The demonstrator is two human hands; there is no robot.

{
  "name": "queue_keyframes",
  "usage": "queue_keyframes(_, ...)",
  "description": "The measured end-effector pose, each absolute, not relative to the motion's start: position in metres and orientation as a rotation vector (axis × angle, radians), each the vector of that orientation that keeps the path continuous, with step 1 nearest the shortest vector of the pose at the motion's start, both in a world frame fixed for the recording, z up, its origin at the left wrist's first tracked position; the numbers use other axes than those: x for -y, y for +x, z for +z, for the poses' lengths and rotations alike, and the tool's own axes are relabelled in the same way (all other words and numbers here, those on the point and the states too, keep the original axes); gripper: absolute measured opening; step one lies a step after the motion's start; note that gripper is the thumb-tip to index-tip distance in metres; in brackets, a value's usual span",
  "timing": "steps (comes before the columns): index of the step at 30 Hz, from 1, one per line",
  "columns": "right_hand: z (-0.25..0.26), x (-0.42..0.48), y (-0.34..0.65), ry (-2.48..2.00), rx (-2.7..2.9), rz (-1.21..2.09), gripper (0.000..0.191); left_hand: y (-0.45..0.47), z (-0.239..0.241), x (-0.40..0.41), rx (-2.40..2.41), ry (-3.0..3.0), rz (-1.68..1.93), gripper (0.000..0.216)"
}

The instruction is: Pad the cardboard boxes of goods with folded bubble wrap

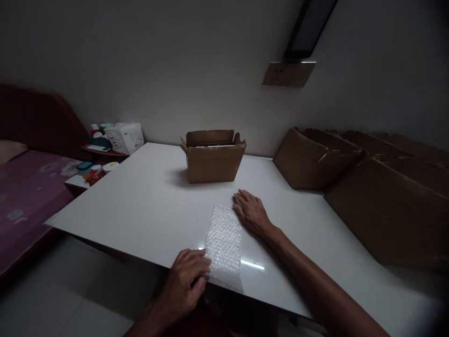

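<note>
A sheet of clear bubble wrap (pixel 224 242) lies flat near the front edge of the white table (pixel 147 210). My left hand (pixel 184 281) rests at the sheet's near left corner, fingers curled and pressing on its edge. My right hand (pixel 250 210) lies flat with fingers stretched out, touching the sheet's far right corner. An open cardboard box (pixel 213 159) stands upright farther back on the table, its flaps up, apart from both hands.
Larger cardboard boxes (pixel 351 164) lie along the table's right side. A bed with purple cover (pixel 28 192) is on the left, with a small shelf of jars and a white bag (pixel 124 137) beside it. The wall is close behind.
</note>
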State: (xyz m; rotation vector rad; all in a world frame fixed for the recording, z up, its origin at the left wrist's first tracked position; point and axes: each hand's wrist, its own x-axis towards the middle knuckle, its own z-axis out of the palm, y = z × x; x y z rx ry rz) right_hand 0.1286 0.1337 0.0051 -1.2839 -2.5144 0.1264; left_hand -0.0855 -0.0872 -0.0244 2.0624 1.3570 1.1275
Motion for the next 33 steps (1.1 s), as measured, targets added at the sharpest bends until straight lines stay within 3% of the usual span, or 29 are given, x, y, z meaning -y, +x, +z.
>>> queue_keyframes(3, 0.008, -0.117, 0.147, -1.268, 2.378, 0.195, 0.036, -0.088, -0.013, 0.081, -1.374, 1.971, 1.093, 0.017)
queue_keyframes(10, 0.011, -0.059, 0.172, -1.108, 2.104, 0.759, 0.025, -0.087, 0.022, 0.034, -1.51, 1.931, 1.006, 0.014)
queue_keyframes(15, 0.002, -0.046, 0.173, -0.979, 1.925, 0.353, 0.02, -0.081, 0.013, 0.0, -1.614, 1.954, 0.871, 0.014)
queue_keyframes(18, 0.003, -0.038, 0.168, -0.763, 2.069, 0.147, 0.026, -0.078, 0.002, -0.01, -1.657, 1.981, 0.842, 0.013)
queue_keyframes(22, 0.008, -0.026, 0.154, -0.634, 2.452, 0.219, 0.033, -0.075, -0.004, -0.012, -1.705, 1.992, 0.861, 0.011)
queue_keyframes(27, 0.008, -0.024, 0.145, -0.69, 2.538, 0.216, 0.023, -0.079, -0.004, 0.004, -1.651, 2.07, 1.122, 0.036)
queue_keyframes(33, 0.001, -0.028, 0.146, -0.645, 2.439, 0.291, 0.021, -0.084, -0.007, 0.031, -1.415, 2.251, 1.086, 0.027)
